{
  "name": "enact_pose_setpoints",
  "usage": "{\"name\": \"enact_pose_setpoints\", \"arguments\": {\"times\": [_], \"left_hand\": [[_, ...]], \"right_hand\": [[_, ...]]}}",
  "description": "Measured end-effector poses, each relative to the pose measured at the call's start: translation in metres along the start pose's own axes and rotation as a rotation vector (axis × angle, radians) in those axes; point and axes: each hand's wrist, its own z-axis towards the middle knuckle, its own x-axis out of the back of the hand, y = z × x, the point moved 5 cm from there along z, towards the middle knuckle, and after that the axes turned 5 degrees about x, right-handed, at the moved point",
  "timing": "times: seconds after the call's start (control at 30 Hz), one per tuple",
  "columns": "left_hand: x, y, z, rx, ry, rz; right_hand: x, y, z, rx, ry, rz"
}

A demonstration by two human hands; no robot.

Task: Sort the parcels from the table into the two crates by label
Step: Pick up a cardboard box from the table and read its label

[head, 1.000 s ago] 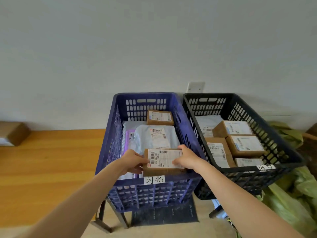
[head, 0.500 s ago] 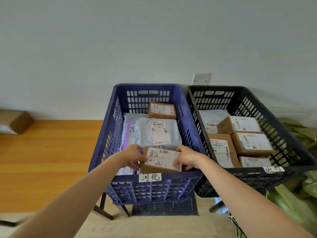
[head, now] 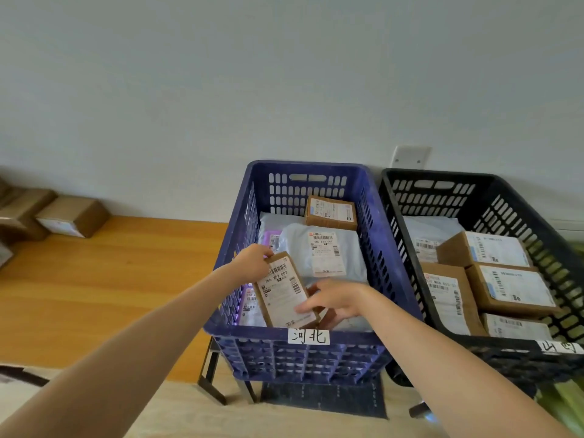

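- The parcel [head: 286, 290] is a small brown box with a white shipping label. It sits tilted, inside the front end of the blue crate [head: 308, 188], just behind the near wall.
- The left hand [head: 252, 262] grips the parcel's top left corner with its fingers curled over the edge. The fingertips go behind the box, so they're out of sight.
- The right hand [head: 335, 300] holds the lower right side, with the thumb lying across the bottom of the label. The other fingers are tucked under the box and mostly hidden.
- It's hard to say whether the parcel's underside already touches the stuff below it, because the hands and the box itself block that.
- Underneath and behind it there's a grey mailer bag [head: 325, 254], and a purple mailer [head: 271, 238] peeking out mostly covered. Another little brown box [head: 330, 213] sits at the far end.
- A handwritten tag [head: 308, 336] is stuck on the blue crate's front rim.
- The black crate [head: 433, 191] stands right beside it with several brown boxes [head: 483, 249] inside. Its own tag [head: 559, 346] is chopped off by the frame edge and isn't readable.
- The wooden table [head: 110, 279] is off to the left. The cardboard boxes [head: 72, 216] at its far corner are blurry and partly cut off.
- Something green [head: 562, 403] shows at the bottom right, but it's too cropped to identify.
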Motion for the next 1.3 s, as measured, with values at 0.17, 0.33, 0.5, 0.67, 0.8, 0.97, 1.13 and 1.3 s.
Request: {"name": "enact_pose_setpoints", "arguments": {"times": [0.17,0.33,0.5,0.67,0.8,0.97,1.13,1.3], "left_hand": [[-0.007,-0.016,0.005,-0.003,-0.003,0.237],[-0.012,-0.022,0.012,-0.018,-0.051,0.333],[-0.012,-0.021,0.021,-0.043,-0.064,0.367],[-0.025,-0.028,0.023,-0.059,-0.132,0.455],[-0.031,-0.034,0.022,-0.071,-0.148,0.504],[-0.037,-0.039,0.022,-0.074,-0.162,0.566],[-0.036,-0.037,0.013,-0.107,-0.123,0.644],[-0.006,-0.016,-0.005,-0.239,0.144,0.868]], "right_hand": [[-0.019,-0.013,0.017,-0.06,-0.074,-0.08],[-0.028,-0.018,0.032,-0.093,-0.135,-0.063],[-0.038,-0.017,0.044,-0.073,-0.165,0.041],[-0.054,-0.015,0.054,-0.085,-0.213,0.057],[-0.053,-0.011,0.056,-0.098,-0.213,0.021],[-0.045,-0.007,0.057,-0.068,-0.17,0.048],[-0.036,-0.014,0.05,-0.013,-0.057,0.031],[-0.012,-0.037,0.038,0.074,0.088,0.049]]}}
